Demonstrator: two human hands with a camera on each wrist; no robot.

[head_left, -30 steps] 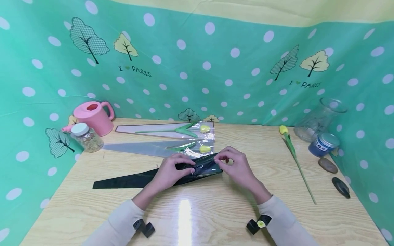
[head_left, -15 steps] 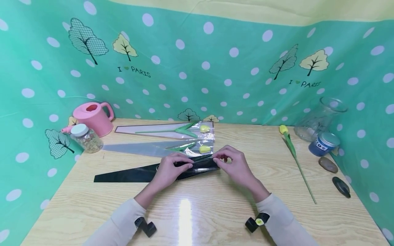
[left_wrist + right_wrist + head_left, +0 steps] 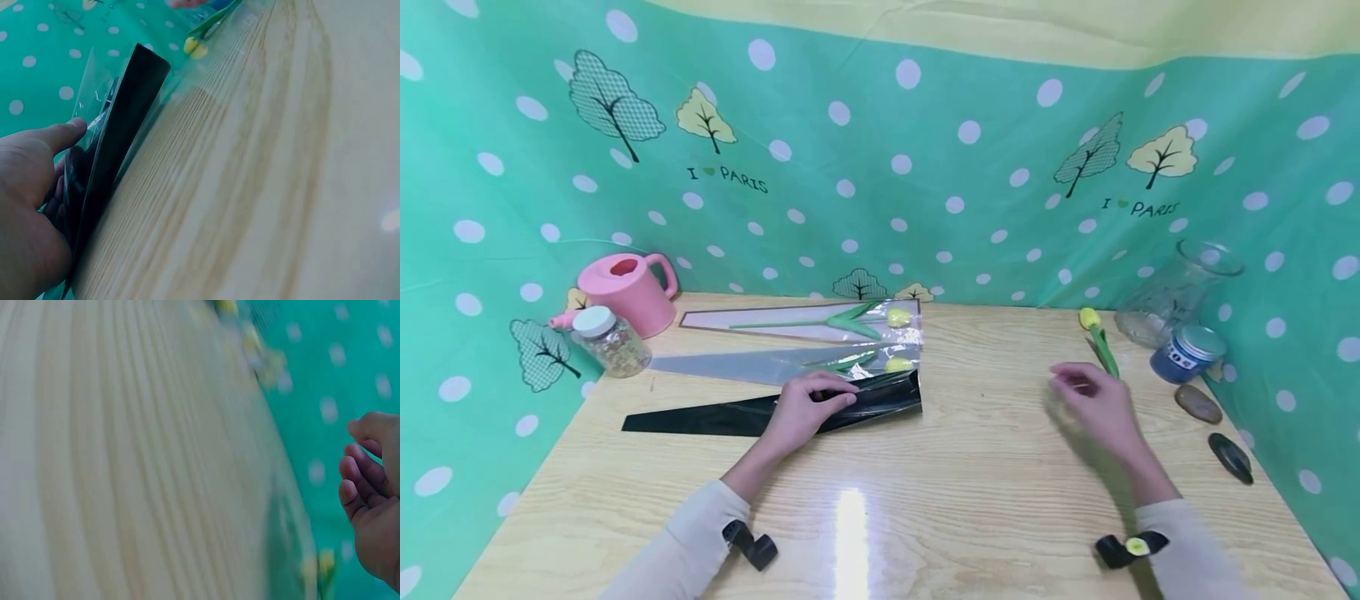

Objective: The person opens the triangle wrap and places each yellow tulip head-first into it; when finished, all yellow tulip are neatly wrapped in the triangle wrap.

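Note:
My left hand (image 3: 805, 410) pinches a long, tapered black flower sleeve (image 3: 700, 418) with a clear front, its wide end facing right. In the left wrist view the thumb lies at the sleeve's clear film, and the black back (image 3: 125, 106) stands apart from it at the mouth. Over at the right, my right hand (image 3: 1099, 410) hovers above the table with loosely bent fingers and nothing between them. Just past it lies a single yellow tulip (image 3: 1100, 340); hand and forearm hide most of its stem. The right wrist view is blurred, with the hand (image 3: 381, 487) at its edge.
Two sleeves, one white (image 3: 775, 318) and one grey (image 3: 730, 363), each with a yellow tulip inside, lie behind the black one. A pink watering can (image 3: 640, 292) and a jar (image 3: 613, 343) stand left. Right are a glass vase (image 3: 1157, 308), a blue jar (image 3: 1183, 354) and two stones (image 3: 1197, 404).
My right hand has let go of the black sleeve's mouth and moved right to the loose tulip. The left hand keeps its hold, and the sleeve has shifted slightly left.

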